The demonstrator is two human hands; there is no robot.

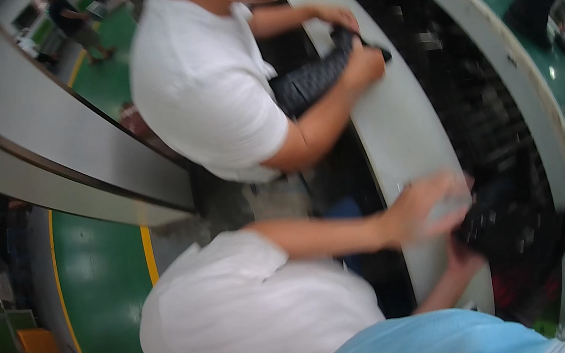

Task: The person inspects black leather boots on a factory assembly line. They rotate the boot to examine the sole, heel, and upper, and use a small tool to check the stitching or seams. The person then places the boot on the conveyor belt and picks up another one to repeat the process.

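My left hand (pixel 428 210) reaches over the pale ledge from a white sleeve. Motion smears its fingers, so I cannot make out whether anything is in them. Just below it, my right hand (pixel 466 260) grips the near side of a dark black piece (pixel 508 231) with small light marks. That piece is bulky and blurred, and its exact kind does not show. The fingers of the right hand are partly hidden behind it.
Beside me a person in a white T-shirt (pixel 204 77) handles a black textured piece (pixel 315 80) over the pale ledge (pixel 404 117). A dark trough with a pale outer rail (pixel 538 101) runs alongside. Light blue fabric (pixel 434 350) covers the lower edge.
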